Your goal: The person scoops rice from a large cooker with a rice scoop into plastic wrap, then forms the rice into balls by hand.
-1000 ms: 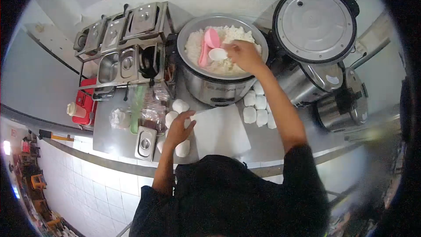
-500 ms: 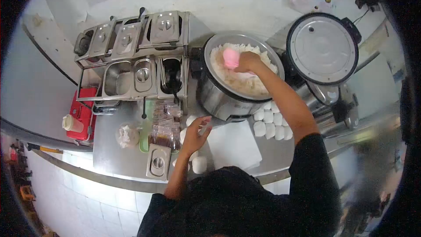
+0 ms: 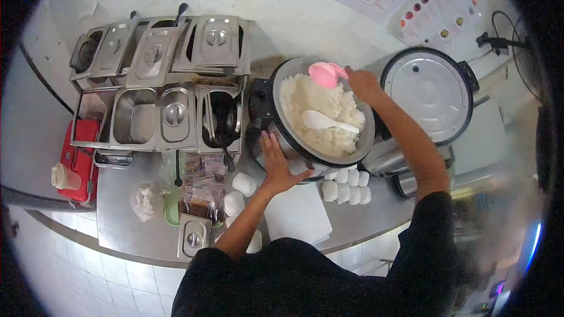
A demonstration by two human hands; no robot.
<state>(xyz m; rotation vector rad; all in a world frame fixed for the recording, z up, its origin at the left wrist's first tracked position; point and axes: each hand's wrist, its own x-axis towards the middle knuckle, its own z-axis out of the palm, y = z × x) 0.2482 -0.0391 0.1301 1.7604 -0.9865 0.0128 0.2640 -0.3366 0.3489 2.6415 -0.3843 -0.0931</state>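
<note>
My right hand [image 3: 363, 85] is closed on the handle of a pink scoop [image 3: 324, 75], held over the far side of a large cooker [image 3: 276, 148]. White rice [image 3: 304, 97] fills the cooker's pot, and a white paddle [image 3: 323, 121] lies on the rice. My left hand [image 3: 278, 164] rests against the cooker's near left side with its fingers spread. Just below the cooker lie white paper sheets [image 3: 298, 212]. Wrapped white rolls [image 3: 346, 192] stand to the right of the sheets, and more white rolls [image 3: 244, 184] are at their left.
A steel rack [image 3: 160, 85] of lidded pans stands at the left. Packets [image 3: 202, 182] lie below it, near a small lidded pan [image 3: 194, 235] and a plastic bag [image 3: 147, 201]. The open cooker lid [image 3: 430, 95] is at the right. A red box [image 3: 86, 158] is far left.
My right hand has lifted the pink scoop from the rice toward the pot's far rim. My left hand has moved up onto the cooker's side. The white paddle now shows, and the view has shifted.
</note>
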